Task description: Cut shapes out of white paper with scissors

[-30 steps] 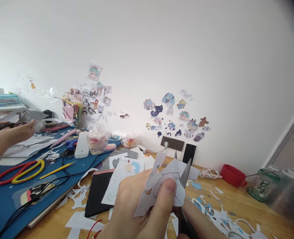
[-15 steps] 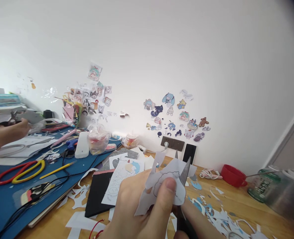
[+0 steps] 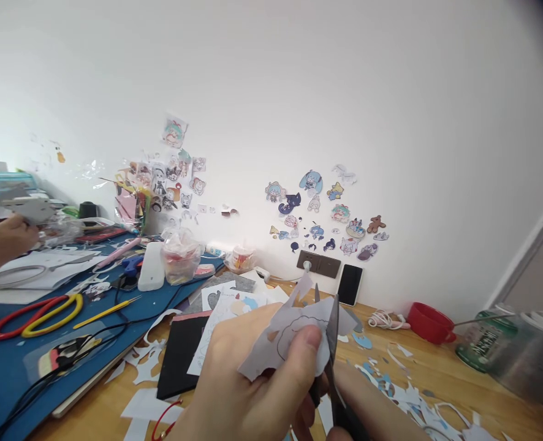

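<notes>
- Since the step in hand looks like cutting around a drawn shape, the piece of thin white paper with a dark scalloped outline (image 3: 301, 312) is held up in front of, and lower than, the dark brown rectangular socket plate (image 3: 318, 264).
- The left hand (image 3: 246, 373) pinches that paper, its thumb across the drawing.
- The right hand (image 3: 338, 434), mostly hidden below the socket plate, grasps the black-handled scissors with dark pointed blades (image 3: 333, 334); one blade crosses before the paper's edge, the other tip shows behind it.
- The next snip, I judge, calls for a steady pinch, blades outside the line, and turning the paper with the curve.
- Curled white and light-blue paper scraps (image 3: 404, 401) lie right of and lower than the socket plate.
- Well left of it, a co-worker's hand (image 3: 5, 242) holds a flat grey object (image 3: 39, 211), too unclear to name.
</notes>
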The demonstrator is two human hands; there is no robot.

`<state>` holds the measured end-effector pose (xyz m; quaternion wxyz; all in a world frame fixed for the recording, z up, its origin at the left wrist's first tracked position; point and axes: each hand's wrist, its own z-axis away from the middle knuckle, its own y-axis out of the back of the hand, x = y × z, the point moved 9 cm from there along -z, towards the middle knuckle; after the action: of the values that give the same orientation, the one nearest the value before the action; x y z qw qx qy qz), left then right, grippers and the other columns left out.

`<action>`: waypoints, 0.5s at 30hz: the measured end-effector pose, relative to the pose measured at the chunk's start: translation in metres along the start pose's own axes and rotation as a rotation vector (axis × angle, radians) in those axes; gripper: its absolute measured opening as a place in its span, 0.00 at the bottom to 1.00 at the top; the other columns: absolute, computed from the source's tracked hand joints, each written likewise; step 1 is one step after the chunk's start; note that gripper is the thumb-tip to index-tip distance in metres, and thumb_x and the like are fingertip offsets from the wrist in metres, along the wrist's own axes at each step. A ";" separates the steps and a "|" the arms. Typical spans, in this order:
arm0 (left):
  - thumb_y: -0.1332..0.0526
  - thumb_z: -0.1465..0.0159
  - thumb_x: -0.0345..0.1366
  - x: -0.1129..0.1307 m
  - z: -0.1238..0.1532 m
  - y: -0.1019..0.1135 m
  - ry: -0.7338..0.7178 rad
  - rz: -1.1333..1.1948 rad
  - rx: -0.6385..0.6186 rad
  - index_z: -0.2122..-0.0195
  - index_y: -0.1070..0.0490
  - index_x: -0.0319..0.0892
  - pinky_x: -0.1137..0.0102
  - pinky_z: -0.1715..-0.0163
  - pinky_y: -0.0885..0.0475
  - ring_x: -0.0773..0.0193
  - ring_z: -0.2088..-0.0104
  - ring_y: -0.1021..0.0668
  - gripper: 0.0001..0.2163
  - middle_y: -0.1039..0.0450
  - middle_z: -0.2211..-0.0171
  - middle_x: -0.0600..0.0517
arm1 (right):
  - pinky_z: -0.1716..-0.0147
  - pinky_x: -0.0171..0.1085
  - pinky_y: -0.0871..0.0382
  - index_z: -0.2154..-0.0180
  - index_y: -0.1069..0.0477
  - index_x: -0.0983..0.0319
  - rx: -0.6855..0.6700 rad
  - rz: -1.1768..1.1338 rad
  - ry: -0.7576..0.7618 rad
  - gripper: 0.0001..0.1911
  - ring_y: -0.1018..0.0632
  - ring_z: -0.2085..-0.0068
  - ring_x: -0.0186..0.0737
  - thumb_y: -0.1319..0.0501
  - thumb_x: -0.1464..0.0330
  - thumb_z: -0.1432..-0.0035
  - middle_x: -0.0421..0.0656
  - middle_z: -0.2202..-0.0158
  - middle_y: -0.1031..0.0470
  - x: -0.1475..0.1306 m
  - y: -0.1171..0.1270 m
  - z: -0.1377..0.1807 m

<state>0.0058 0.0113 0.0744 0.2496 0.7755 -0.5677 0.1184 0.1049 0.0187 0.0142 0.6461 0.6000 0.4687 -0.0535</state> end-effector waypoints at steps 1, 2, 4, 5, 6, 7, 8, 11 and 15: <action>0.45 0.40 0.31 0.000 0.000 0.000 -0.002 0.005 -0.006 0.83 0.38 0.42 0.83 0.85 0.35 0.73 0.84 0.29 0.14 0.33 0.86 0.60 | 0.73 0.32 0.33 0.74 0.35 0.60 0.014 0.008 -0.007 0.11 0.28 0.71 0.35 0.43 0.62 0.44 0.39 0.72 0.29 0.001 0.002 -0.001; 0.45 0.40 0.30 0.001 0.000 0.000 -0.010 0.016 -0.013 0.82 0.38 0.41 0.83 0.85 0.37 0.75 0.85 0.30 0.13 0.34 0.87 0.61 | 0.72 0.32 0.33 0.74 0.35 0.60 0.026 0.017 -0.021 0.09 0.28 0.70 0.35 0.44 0.64 0.44 0.40 0.71 0.29 0.002 0.003 -0.001; 0.45 0.40 0.28 0.001 0.000 -0.001 -0.028 0.038 -0.027 0.82 0.39 0.41 0.84 0.86 0.39 0.77 0.86 0.33 0.13 0.37 0.87 0.62 | 0.71 0.33 0.33 0.73 0.35 0.60 0.034 0.039 -0.055 0.05 0.28 0.69 0.35 0.44 0.69 0.45 0.40 0.71 0.30 0.004 0.004 0.000; 0.45 0.40 0.28 0.001 0.000 -0.001 -0.035 0.040 -0.032 0.82 0.39 0.41 0.84 0.86 0.39 0.77 0.86 0.33 0.13 0.38 0.86 0.62 | 0.71 0.33 0.33 0.73 0.35 0.60 0.028 0.048 -0.069 0.04 0.28 0.69 0.35 0.44 0.71 0.47 0.39 0.71 0.30 0.005 0.004 0.001; 0.46 0.40 0.28 0.001 0.000 -0.002 -0.041 0.036 -0.035 0.82 0.39 0.41 0.83 0.85 0.39 0.77 0.85 0.33 0.13 0.38 0.85 0.62 | 0.71 0.33 0.33 0.74 0.35 0.60 0.014 0.053 -0.078 0.04 0.28 0.70 0.35 0.43 0.73 0.48 0.39 0.72 0.30 0.006 0.003 0.001; 0.46 0.40 0.28 0.001 0.000 -0.002 -0.048 0.029 -0.038 0.82 0.39 0.41 0.83 0.85 0.40 0.77 0.85 0.34 0.13 0.38 0.85 0.61 | 0.71 0.33 0.33 0.74 0.35 0.60 -0.006 0.053 -0.079 0.04 0.28 0.70 0.35 0.43 0.74 0.50 0.38 0.72 0.31 0.006 0.002 0.001; 0.46 0.40 0.28 0.001 0.000 -0.002 -0.053 0.020 -0.043 0.82 0.39 0.41 0.83 0.85 0.40 0.77 0.85 0.34 0.13 0.39 0.85 0.61 | 0.71 0.33 0.33 0.75 0.35 0.60 -0.024 0.051 -0.077 0.04 0.28 0.71 0.34 0.43 0.74 0.51 0.38 0.73 0.31 0.007 0.001 0.001; 0.46 0.40 0.27 0.002 0.000 -0.002 -0.059 0.016 -0.055 0.82 0.39 0.41 0.82 0.83 0.39 0.76 0.84 0.33 0.13 0.38 0.85 0.61 | 0.71 0.32 0.33 0.75 0.35 0.60 -0.035 0.051 -0.074 0.05 0.28 0.70 0.34 0.43 0.75 0.51 0.38 0.73 0.30 0.008 0.002 0.000; 0.46 0.40 0.26 0.003 0.000 -0.003 -0.052 0.055 -0.094 0.83 0.39 0.41 0.82 0.83 0.38 0.76 0.84 0.33 0.14 0.36 0.85 0.61 | 0.70 0.31 0.32 0.75 0.36 0.60 -0.022 0.053 -0.074 0.06 0.28 0.69 0.33 0.43 0.76 0.51 0.38 0.71 0.30 0.008 0.002 0.000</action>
<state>0.0099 0.0098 0.0749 0.2674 0.7498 -0.6002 0.0781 0.1105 0.0233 0.0101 0.6706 0.6027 0.4291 -0.0535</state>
